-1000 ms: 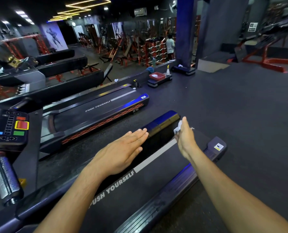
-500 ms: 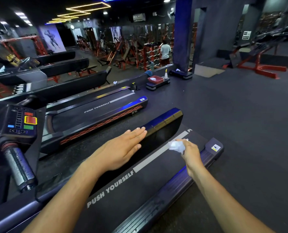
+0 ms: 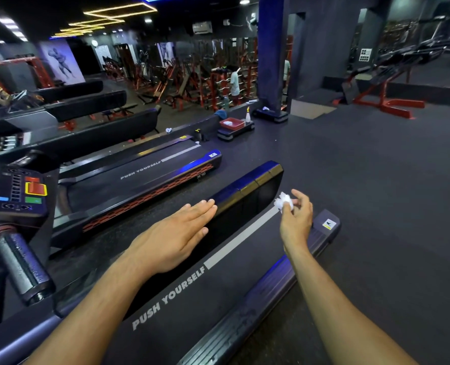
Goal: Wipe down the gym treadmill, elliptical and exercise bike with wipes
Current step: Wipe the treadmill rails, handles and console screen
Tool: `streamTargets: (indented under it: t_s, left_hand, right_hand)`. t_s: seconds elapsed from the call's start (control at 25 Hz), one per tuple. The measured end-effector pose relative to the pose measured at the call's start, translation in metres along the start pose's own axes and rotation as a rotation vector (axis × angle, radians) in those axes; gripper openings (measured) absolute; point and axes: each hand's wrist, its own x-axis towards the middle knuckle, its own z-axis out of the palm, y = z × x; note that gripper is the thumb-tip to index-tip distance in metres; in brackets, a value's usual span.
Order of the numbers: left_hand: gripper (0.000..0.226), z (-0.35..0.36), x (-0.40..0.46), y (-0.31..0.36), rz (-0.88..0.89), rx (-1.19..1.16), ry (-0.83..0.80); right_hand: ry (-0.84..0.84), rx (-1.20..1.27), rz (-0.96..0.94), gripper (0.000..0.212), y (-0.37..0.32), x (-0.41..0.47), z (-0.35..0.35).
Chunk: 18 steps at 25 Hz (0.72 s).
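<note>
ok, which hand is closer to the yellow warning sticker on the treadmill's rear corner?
Right. The right hand, pinching the wipe, hovers just left of the sticker; the left hand lies flat on the far side rail.

A dark rubber floor [image 3: 376, 180] spreads to the right. On it, far back, a low black step platform [image 3: 235, 132] carries a red tray [image 3: 232, 123] with something white inside and a spray bottle [image 3: 248, 116] standing upright just beside the tray. A blue pillar [image 3: 269, 54] rises behind, with a second step platform [image 3: 271, 114] at its foot. Red-framed weight machines [image 3: 181, 75] crowd the background, where a person in a light shirt [image 3: 235, 81] stands. A red-framed bench [image 3: 381, 83] sits at far right. Yellow light strips [image 3: 108, 19] zigzag across the ceiling, and a bodybuilder poster [image 3: 62, 61] hangs at left.
</note>
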Motion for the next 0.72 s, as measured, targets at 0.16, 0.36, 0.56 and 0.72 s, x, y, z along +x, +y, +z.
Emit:
streamTargets:
  t_s: [0.16, 0.36, 0.56, 0.72]
  left_hand:
    - [0.075, 0.002, 0.002, 0.000, -0.013, -0.017, 0.008]
    - [0.073, -0.001, 0.005, 0.001, -0.019, -0.036, 0.000]
    - [0.064, -0.006, 0.006, 0.008, -0.038, -0.032, 0.008]
    - [0.064, -0.005, 0.005, 0.007, -0.029, -0.021, 0.009]
  right_hand:
    - [0.035, 0.070, 0.027, 0.010, 0.008, 0.002, 0.026]
    - [-0.045, 0.129, -0.037, 0.007, 0.013, -0.063, 0.041]
    - [-0.154, 0.173, -0.131, 0.011, 0.009, -0.105, 0.041]
    - [0.055, 0.183, 0.002, 0.006, 0.006, -0.008, 0.034]
